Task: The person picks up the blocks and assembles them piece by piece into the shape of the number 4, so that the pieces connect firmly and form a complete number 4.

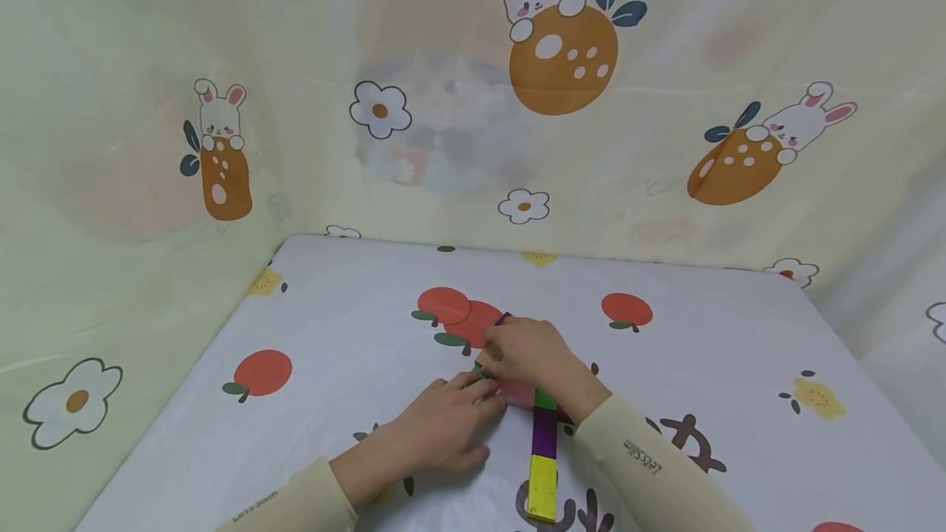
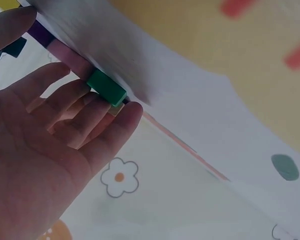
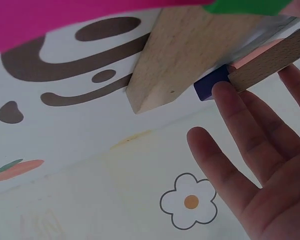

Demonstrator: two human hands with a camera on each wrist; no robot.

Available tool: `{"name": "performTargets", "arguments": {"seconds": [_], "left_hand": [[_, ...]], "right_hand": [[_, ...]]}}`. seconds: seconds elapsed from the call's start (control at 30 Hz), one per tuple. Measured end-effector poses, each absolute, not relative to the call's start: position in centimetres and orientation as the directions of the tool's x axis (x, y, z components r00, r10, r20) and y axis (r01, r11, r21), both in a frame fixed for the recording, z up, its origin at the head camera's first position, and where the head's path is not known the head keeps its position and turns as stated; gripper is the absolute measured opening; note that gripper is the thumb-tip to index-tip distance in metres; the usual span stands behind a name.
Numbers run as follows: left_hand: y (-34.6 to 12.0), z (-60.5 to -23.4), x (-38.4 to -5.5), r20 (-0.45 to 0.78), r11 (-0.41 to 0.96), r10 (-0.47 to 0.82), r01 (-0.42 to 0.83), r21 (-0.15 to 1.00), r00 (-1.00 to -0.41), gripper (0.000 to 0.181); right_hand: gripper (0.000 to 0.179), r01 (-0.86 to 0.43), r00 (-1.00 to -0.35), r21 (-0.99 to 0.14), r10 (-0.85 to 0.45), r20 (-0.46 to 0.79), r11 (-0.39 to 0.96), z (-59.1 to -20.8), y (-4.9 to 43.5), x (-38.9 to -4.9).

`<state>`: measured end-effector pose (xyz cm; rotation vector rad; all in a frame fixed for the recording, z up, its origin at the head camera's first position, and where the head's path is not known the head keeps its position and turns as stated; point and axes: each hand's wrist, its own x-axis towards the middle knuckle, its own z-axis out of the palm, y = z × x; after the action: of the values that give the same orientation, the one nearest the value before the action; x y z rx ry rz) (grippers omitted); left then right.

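Observation:
My right hand (image 1: 528,355) bends over a wooden block (image 3: 275,55) and pinches it; the thumb is hidden in the right wrist view. One of its fingertips touches a dark blue-purple block (image 3: 212,82) at that block's end. My left hand (image 1: 451,425) lies beside, fingers loosely bent, fingertips against a row with a green block (image 2: 107,87) and a pink block (image 2: 69,59). A line of a green block (image 1: 544,398), a purple block (image 1: 544,432) and a yellow block (image 1: 543,487) runs toward me below the right hand.
Another plain wooden piece (image 3: 190,45) stands close by in the right wrist view, under a magenta piece (image 3: 89,20). The white tablecloth (image 1: 355,310) carries printed fruit and flowers. Behind it rises a cream curtain (image 1: 443,212) with rabbit prints.

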<state>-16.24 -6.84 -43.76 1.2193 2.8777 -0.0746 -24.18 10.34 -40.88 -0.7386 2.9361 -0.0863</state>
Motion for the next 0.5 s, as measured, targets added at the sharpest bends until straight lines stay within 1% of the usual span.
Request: {"name": "performTargets", "arguments": {"seconds": [0.13, 0.23, 0.5], "left_hand": [[-6.84, -43.70, -16.26, -0.020, 0.689, 0.724, 0.724, -0.037, -0.690, 0.060], [-6.84, -43.60, -16.27, -0.022, 0.689, 0.724, 0.724, -0.032, -0.690, 0.060], [-6.82, -43.46, -16.26, -0.055, 0.702, 0.711, 0.712, -0.015, -0.701, 0.061]], "right_hand": [[0.017, -0.455, -0.881, -0.100, -0.463, -0.092, 0.885, -40.88, 10.26, -24.17], [0.014, -0.451, -0.883, -0.107, -0.461, -0.090, 0.886, -40.88, 10.22, -24.08], [0.021, -0.447, -0.882, -0.086, -0.454, -0.124, 0.891, -40.73, 10.01, -23.88]]}}
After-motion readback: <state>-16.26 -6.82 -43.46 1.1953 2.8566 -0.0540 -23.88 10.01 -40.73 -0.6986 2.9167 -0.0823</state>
